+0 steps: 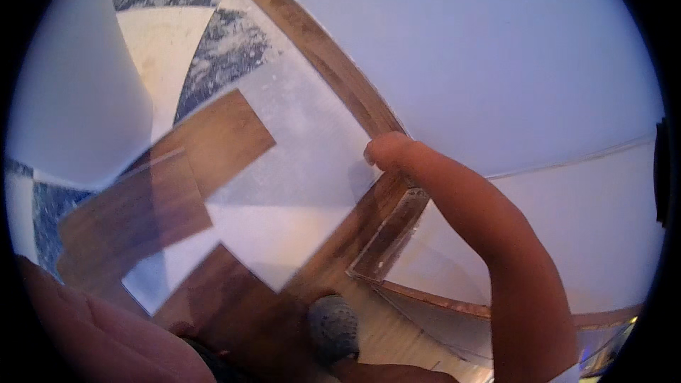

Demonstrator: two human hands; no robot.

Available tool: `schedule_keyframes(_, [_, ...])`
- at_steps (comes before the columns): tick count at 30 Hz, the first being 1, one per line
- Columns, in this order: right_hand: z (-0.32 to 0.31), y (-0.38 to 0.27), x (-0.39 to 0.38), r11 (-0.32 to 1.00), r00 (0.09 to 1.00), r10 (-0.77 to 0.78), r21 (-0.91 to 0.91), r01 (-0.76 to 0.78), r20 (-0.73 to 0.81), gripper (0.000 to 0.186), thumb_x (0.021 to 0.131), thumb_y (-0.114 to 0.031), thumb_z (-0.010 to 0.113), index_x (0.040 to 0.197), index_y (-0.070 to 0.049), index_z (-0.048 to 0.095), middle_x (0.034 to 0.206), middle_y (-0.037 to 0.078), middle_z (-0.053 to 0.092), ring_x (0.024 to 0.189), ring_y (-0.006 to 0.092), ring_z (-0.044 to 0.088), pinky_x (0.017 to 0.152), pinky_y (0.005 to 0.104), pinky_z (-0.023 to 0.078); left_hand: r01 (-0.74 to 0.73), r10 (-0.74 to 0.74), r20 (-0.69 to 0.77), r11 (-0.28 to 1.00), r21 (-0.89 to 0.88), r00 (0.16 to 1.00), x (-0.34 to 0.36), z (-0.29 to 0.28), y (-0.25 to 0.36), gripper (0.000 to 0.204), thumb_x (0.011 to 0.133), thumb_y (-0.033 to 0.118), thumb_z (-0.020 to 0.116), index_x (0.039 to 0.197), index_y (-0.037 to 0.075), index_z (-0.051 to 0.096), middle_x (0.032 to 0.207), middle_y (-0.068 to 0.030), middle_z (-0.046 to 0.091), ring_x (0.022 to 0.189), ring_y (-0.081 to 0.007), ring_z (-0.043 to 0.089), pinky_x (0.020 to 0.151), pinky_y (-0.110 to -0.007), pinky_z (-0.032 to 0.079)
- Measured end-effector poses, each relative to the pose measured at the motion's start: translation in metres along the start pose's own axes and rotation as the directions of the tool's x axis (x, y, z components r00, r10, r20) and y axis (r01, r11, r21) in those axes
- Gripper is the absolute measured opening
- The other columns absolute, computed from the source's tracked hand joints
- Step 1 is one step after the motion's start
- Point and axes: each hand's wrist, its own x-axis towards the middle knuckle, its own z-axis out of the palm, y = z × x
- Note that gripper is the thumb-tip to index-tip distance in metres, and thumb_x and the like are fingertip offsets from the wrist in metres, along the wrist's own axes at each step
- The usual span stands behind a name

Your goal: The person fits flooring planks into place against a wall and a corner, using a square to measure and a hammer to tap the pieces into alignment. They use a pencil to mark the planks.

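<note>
My right hand (391, 152) reaches to the foot of the white wall, its fingers curled and pressed together. It rests at the corner where a narrow brown plank (312, 42) along the wall meets another wood plank (347, 230). What the fingers hold, if anything, is hidden. Large and close at the lower left is what looks like my left hand or forearm (106, 333); its fingers do not show. Loose wood-look planks (220, 138) lie partly overlapping on a pale underlay sheet (284, 149). Another brown plank (220, 298) lies nearer to me.
The white wall (511, 50) runs along the right, with a doorway-like recess and a dark brown strip (390, 241) at its edge. A grey shoe tip (333, 326) stands on the wood at the bottom. Dark-and-white checkered flooring (220, 50) shows at the far left, beside a pale upright surface (78, 85).
</note>
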Motion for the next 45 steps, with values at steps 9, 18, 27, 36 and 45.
schedule_keyframes(9, [0.125,0.044,0.024,0.891,0.886,-0.446,-0.165,0.424,-0.130,0.024,0.083,-0.011,0.068,0.107,-0.007,0.068,0.111,0.011,0.066,0.112,0.0304,0.062,0.090,0.0408,0.057,0.128,-0.120,-0.159,0.991,0.042,0.980,0.030,0.031,0.016,0.013,0.098,0.006,0.058,0.104,0.001,0.068,0.106,-0.0138,0.071,0.094,-0.0255,0.067,0.090,-0.036,0.052])
schedule_keyframes(18, [0.118,0.070,0.038,0.801,0.834,-0.549,-0.325,0.502,-0.064,0.015,0.089,-0.010,0.055,0.096,-0.004,0.067,0.108,0.011,0.065,0.108,0.0292,0.065,0.085,0.0410,0.059,0.201,-0.392,0.203,0.772,0.604,0.897,-0.008,0.231,-0.191,0.048,0.086,0.019,0.073,0.128,-0.001,0.059,0.127,-0.0180,0.055,0.116,-0.0349,0.052,0.099,-0.043,0.044])
schedule_keyframes(27, [0.132,0.070,0.048,0.800,0.857,-0.515,-0.369,0.473,-0.016,0.015,0.089,-0.011,0.056,0.095,-0.003,0.067,0.101,0.014,0.067,0.100,0.0320,0.069,0.083,0.0424,0.059,0.145,-0.329,0.043,0.524,0.839,0.943,-0.018,0.294,-0.184,0.051,0.090,0.019,0.057,0.134,-0.006,0.051,0.124,-0.0187,0.052,0.113,-0.0327,0.050,0.102,-0.046,0.037])
schedule_keyframes(36, [0.135,0.070,0.041,0.838,0.824,-0.543,-0.171,0.518,-0.163,0.023,0.087,-0.011,0.063,0.108,-0.003,0.064,0.111,0.015,0.066,0.108,0.0342,0.065,0.092,0.0437,0.055,0.346,-0.524,-0.041,0.500,0.794,0.851,0.005,0.297,-0.191,0.023,0.091,0.018,0.057,0.108,0.002,0.059,0.104,-0.0133,0.053,0.104,-0.0298,0.051,0.093,-0.043,0.040])
schedule_keyframes(45, [0.128,0.064,0.047,0.862,0.888,-0.454,0.215,0.459,-0.075,0.029,0.080,-0.014,0.078,0.104,-0.004,0.066,0.110,0.016,0.065,0.111,0.0381,0.061,0.096,0.0474,0.049,0.378,-0.498,-0.077,0.538,0.753,0.864,0.017,0.293,-0.199,0.016,0.089,0.013,0.057,0.099,0.001,0.062,0.105,-0.0149,0.054,0.102,-0.0314,0.052,0.091,-0.043,0.042])
